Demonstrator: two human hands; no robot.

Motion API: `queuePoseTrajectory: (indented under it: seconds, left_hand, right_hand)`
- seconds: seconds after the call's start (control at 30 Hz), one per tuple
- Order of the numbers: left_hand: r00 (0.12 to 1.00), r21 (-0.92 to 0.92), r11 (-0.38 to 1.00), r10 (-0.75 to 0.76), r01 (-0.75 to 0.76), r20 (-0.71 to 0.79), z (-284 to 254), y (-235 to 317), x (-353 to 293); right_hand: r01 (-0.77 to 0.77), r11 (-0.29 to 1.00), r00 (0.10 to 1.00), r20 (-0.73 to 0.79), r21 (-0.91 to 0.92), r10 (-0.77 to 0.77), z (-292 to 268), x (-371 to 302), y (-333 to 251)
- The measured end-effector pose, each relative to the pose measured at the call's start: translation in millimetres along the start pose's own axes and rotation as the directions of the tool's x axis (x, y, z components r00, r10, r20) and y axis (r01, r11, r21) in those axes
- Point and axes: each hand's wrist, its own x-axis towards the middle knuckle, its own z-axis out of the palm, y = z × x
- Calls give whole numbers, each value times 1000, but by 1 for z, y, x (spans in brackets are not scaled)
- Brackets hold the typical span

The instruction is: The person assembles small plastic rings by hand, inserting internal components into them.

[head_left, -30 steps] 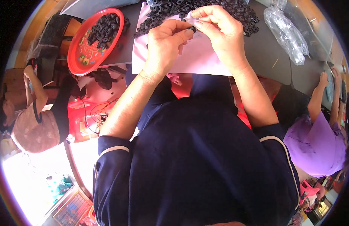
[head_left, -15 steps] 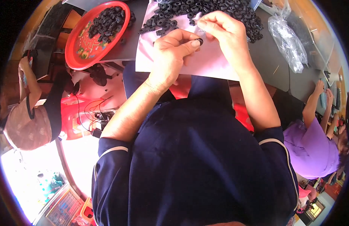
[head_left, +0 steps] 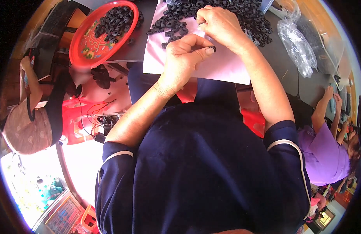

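Since the earlier frame both hands have slid a little toward the near edge of the pink sheet, and the red tray now sits closer to the left end of the surface. The left hand is curled, its thumb and forefinger pinched narrow on one small black ring just above the sheet's near part. The right hand rests beside it, touching the edge of the heap of black rings that covers the far part of the sheet; its fingers are bent together, but whether its grip holds anything cannot be told. More black rings lie in the far half of the red tray. A crumpled clear plastic bag lies on the dark surface to the right of the heap, well apart from both hands. At the right edge a person in a purple shirt leans on the same surface.
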Motion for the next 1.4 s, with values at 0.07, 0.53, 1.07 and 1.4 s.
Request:
queuePoseTrajectory:
  seconds: [0.07, 0.53, 1.07, 1.4]
  left_hand:
    - [999, -74, 996, -45, 45, -2, 0, 1, 0]
    - [992, -231, 967, -121, 111, -31, 3, 6, 21]
    - [991, -121, 985, -126, 119, -49, 6, 4, 20]
    - [989, 8, 999, -35, 37, -145, 19, -2, 18]
  right_hand:
    - [24, 1000, 997, -69, 6, -24, 1, -3, 2]
    - [-184, 482, 963, 59, 857, 263, -46, -51, -6]
    - [-161, 394, 973, 78, 905, 218, -30, -57, -8]
    - [155, 881, 904, -424, 447, 56, -18, -65, -23]
